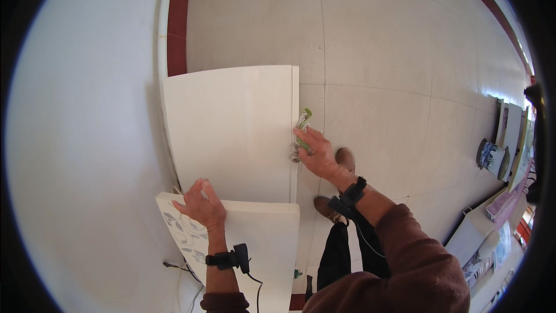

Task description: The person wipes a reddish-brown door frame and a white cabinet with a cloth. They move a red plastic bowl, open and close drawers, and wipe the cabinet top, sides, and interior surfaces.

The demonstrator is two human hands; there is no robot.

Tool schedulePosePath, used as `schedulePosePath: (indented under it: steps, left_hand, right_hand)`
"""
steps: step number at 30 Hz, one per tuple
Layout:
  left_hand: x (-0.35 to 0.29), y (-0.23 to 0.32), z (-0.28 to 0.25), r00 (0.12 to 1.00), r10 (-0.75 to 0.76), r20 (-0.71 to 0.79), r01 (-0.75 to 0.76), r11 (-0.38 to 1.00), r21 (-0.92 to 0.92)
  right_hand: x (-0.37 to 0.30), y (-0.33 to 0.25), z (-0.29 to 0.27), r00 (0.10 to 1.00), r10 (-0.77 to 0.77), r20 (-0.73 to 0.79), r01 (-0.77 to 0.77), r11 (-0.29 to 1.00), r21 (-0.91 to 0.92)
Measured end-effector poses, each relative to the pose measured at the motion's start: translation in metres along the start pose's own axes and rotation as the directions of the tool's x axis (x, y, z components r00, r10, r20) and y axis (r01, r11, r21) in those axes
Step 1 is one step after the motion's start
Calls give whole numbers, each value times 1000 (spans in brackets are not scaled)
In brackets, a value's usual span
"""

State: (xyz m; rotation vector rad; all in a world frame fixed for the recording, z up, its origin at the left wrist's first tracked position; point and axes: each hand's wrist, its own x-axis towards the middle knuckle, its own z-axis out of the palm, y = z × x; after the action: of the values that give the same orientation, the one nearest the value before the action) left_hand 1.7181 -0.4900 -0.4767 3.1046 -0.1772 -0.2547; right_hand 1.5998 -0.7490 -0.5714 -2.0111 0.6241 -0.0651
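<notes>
In my right hand [314,149] is a crumpled green-and-white cloth [304,117], gripped between closed fingers and pressed to the right edge of a low white cabinet [231,122]. My left hand [202,204] rests on the upper edge of a cream board [260,232] with a grey leaf pattern on its left part. The left thumb stands apart from the fingers, whose tips reach past the board's edge toward the cabinet. Both wrists carry black strapped devices with cables. Part of the cloth is hidden under the right fingers.
A white wall [87,127] runs along the left, with a dark red skirting strip [177,23]. Pale tiles [376,40] cover the floor. My brown shoes [328,207] stand right of the cabinet. Cables [185,268] hang beside the board. A patterned round container [492,156] stands far right.
</notes>
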Motion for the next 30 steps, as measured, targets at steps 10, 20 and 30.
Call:
schedulePosePath:
  steps: [10, 20, 30]
  left_hand:
    - [-2, -1, 0, 999, -2, -41, -3, 994, -105]
    - [1, 4, -2, 998, -66, -18, 64, 992, -108]
    - [0, 0, -1, 998, -27, -60, 24, 998, -54]
  right_hand:
    - [93, -34, -14, 948, -286, 139, 306, 702, -643]
    - [24, -31, -8, 880, -223, 419, 461, 610, -645]
    - [104, -28, -14, 943, -285, 169, 314, 606, -731]
